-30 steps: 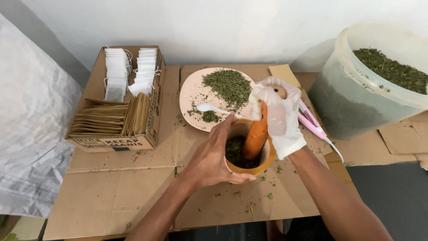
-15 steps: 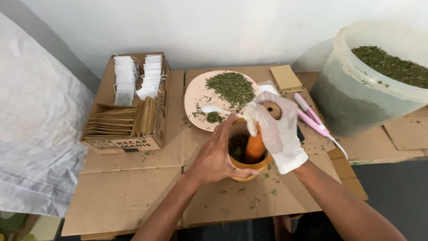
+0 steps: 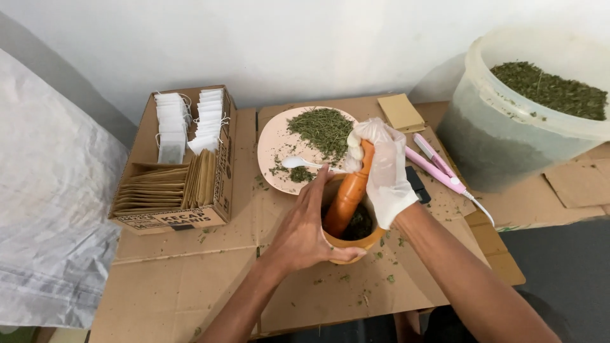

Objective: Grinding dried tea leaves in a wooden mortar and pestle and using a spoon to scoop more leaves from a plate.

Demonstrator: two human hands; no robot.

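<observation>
Two forearms reach in from the bottom edge over a work surface (image 3: 190,286) covered in flattened brown cardboard and flecked with green crumbs. At its near centre stands a wooden mortar (image 3: 353,239), round and orange-brown, with dark crushed leaf inside. The bare left hand (image 3: 306,228) cups the mortar's near and left side, fingers spread along the rim and thumb hooked under the front. The right hand (image 3: 384,173), in a thin white glove, is closed tight around the top of an orange wooden pestle (image 3: 347,195), which leans to the right with its lower end down in the bowl.

Just behind the mortar lies a pale pink plate (image 3: 274,147) with a heap of dried green herb and a small white spoon (image 3: 298,163). To the right, a pink flat tool (image 3: 437,166) and a black object partly hidden by the gloved wrist. To the left, an open cardboard box (image 3: 222,178) holds brown envelopes and rows of white tea bags. Farther back, a tan pad (image 3: 400,112); at far right, a large translucent tub (image 3: 508,136) filled with dried leaf. A white woven sack (image 3: 51,216) fills the left edge.
</observation>
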